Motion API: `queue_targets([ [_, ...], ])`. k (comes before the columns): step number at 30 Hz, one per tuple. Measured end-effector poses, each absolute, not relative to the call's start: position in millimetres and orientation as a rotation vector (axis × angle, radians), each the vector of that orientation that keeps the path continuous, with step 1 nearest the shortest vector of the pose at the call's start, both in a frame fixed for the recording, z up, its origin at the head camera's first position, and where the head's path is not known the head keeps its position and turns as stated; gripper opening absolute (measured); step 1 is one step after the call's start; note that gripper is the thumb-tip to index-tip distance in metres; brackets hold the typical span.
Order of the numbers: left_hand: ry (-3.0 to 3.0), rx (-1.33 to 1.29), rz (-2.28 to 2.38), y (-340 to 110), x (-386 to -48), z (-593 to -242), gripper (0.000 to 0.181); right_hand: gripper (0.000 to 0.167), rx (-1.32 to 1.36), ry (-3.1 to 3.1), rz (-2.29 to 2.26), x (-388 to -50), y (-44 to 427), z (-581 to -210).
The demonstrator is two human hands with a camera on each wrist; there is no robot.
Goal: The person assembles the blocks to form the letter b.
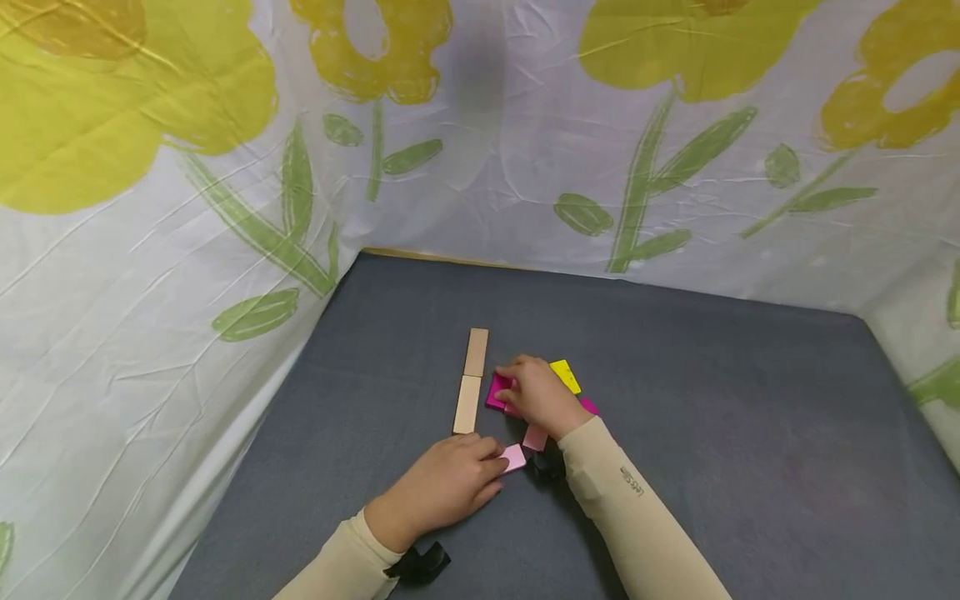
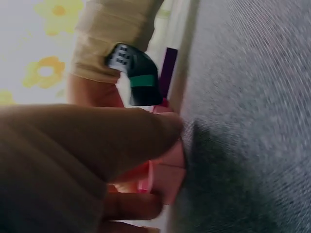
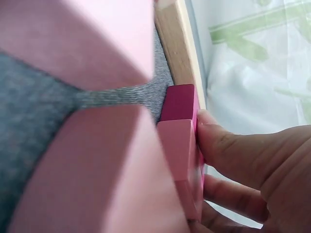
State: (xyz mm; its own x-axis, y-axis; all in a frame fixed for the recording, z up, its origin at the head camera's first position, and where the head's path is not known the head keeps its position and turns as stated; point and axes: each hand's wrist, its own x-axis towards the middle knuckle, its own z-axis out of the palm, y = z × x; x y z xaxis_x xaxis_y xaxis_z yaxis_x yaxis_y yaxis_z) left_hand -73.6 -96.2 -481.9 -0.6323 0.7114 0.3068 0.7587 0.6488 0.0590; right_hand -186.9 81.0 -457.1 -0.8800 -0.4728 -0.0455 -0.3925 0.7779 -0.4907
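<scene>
Two pinches: left hand [image 1: 450, 479] holds pale pink block [image 1: 514, 457] at fingertips; right hand [image 1: 538, 396], magenta block [image 3: 178, 103] against thumb.

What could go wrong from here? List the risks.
The left hand could bump the nearer wood block, whose end is close to it. The right hand, with fingertips at a magenta block, might knock the nearby yellow block askew.
</scene>
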Motion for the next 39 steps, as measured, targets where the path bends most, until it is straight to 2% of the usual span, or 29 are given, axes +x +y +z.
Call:
queue_targets([
  [6, -2.712, -1.197, -0.223, -102, -62, -477, 0.023, 0.048, -0.713, 2.777, -0.775, -184, 84, -461],
  [15, -2.638, -1.190, -0.206, -107, -46, -477, 0.019, 0.047, -0.701, 2.776, -0.787, -177, 92, -462],
  [22, -2.596, -1.160, -0.118, -111, -35, -481, 0.029, 0.048, -0.670, 2.787, -0.774, -171, 99, -463],
  [32, -2.520, -1.092, -0.117, -120, -32, -483, 0.019, 0.048, -0.685, 2.807, -0.779, -165, 104, -467],
  [39, -2.560, -1.017, -0.176, -129, -34, -478, 0.023, 0.047, -0.678, 2.818, -0.775, -164, 105, -468],
])
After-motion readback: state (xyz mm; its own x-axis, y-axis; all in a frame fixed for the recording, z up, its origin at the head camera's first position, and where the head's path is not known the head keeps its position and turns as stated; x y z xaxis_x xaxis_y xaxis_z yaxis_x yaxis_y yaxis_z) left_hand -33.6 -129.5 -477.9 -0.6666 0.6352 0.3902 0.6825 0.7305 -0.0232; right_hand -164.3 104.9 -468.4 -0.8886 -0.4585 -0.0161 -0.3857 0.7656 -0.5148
